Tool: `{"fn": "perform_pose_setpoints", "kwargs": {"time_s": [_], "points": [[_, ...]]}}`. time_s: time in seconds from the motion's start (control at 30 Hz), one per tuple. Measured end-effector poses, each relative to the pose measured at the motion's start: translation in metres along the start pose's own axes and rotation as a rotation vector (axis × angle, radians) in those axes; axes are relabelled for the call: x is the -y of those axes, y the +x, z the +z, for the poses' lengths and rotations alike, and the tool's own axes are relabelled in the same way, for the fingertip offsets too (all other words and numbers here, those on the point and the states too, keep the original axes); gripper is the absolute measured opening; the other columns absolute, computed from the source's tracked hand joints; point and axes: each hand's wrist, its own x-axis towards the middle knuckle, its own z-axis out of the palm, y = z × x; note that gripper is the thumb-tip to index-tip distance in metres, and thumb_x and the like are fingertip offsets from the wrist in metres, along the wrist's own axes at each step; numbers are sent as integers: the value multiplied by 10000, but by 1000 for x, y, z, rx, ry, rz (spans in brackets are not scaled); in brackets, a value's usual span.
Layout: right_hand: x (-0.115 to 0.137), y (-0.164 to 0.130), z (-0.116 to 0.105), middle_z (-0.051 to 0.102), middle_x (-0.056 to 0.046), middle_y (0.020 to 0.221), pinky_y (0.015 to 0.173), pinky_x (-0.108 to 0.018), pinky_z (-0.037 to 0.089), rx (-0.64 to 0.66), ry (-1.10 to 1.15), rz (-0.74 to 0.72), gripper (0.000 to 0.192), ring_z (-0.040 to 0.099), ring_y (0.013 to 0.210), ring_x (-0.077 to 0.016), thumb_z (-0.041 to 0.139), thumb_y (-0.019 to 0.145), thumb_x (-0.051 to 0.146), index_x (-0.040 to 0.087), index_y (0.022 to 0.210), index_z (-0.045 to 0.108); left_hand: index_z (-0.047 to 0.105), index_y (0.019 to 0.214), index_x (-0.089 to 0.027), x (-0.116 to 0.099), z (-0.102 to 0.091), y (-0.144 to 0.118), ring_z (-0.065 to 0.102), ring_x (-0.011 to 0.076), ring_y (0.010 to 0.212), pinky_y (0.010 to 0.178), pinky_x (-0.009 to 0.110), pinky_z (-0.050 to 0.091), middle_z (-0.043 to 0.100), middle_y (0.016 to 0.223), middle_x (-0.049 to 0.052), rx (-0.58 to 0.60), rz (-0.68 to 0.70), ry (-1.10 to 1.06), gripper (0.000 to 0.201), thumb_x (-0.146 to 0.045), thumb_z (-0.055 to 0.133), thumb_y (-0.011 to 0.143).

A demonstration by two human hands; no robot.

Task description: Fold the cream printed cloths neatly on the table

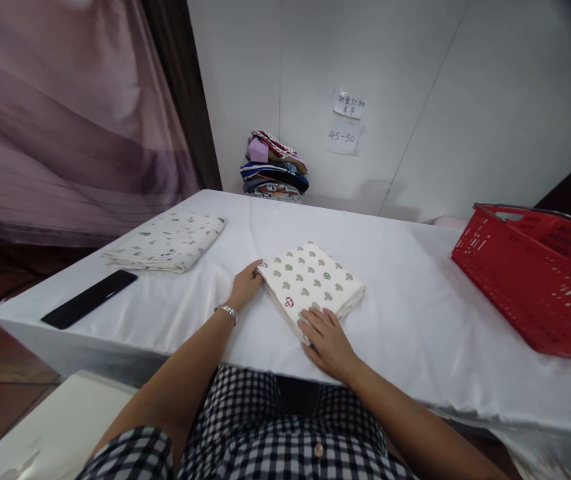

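Observation:
A folded cream cloth (310, 273) with grey mushroom prints and a few green and red motifs lies turned at an angle on the white-covered table. My left hand (246, 285), with a silver bracelet at the wrist, pinches its left corner, fingers closed. At the near corner, my right hand (329, 341) rests with its fingers stretched out flat on top of the cloth. The right thumb sits by the cloth's edge; whether it goes under the layers I cannot tell. A second folded cloth (170, 240), white with small dark prints, lies to the left, apart from both hands.
A black flat slab like a phone (90, 299) lies near the table's left front. On the right stands a red plastic basket (530, 280). Several folded fabrics (275, 170) are stacked behind the far edge, below paper notes (344, 137) on the wall. A curtain (65, 120) hangs left.

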Motion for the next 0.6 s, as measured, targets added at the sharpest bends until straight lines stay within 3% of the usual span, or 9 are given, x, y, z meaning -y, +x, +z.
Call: {"fn": "perform_pose_setpoints", "kwargs": {"time_s": [0.17,0.3,0.43,0.5,0.6], "points": [[-9,-3,6,513,-110,1352,1065,-467,248,-14,-5,-18,432,395,1283,-261,534,805,174,181,1237,553,638,1101,-230,-2,-5,-1,604,187,1026,936,316,450,676,1117,14,-18,20,21,360,-243,439,801],[-56,-24,-7,603,-73,1255,1075,-472,221,-45,-42,6,395,486,1219,-224,488,797,103,221,1154,611,659,1037,-245,-17,-13,-27,619,189,919,852,306,464,699,1022,7,3,78,142,316,-262,468,786],[-106,-47,-27,604,-52,1258,1071,-517,222,-41,-92,191,391,474,1242,-234,437,812,92,238,1122,624,662,946,-214,-38,-14,-60,609,200,842,818,335,458,693,902,29,130,256,273,241,-291,493,793],[-115,-51,-32,584,-48,1284,1060,-504,264,-10,-82,246,397,448,1268,-231,420,817,96,235,1131,619,653,914,-191,-43,-12,-68,599,219,855,823,366,454,677,878,51,135,305,333,218,-294,497,802],[-108,-50,-32,549,-65,1324,1047,-498,296,6,-56,290,397,402,1303,-245,435,815,137,215,1167,600,633,957,-171,-40,-9,-69,575,245,965,868,395,451,657,982,86,73,371,346,228,-294,523,800]]}}
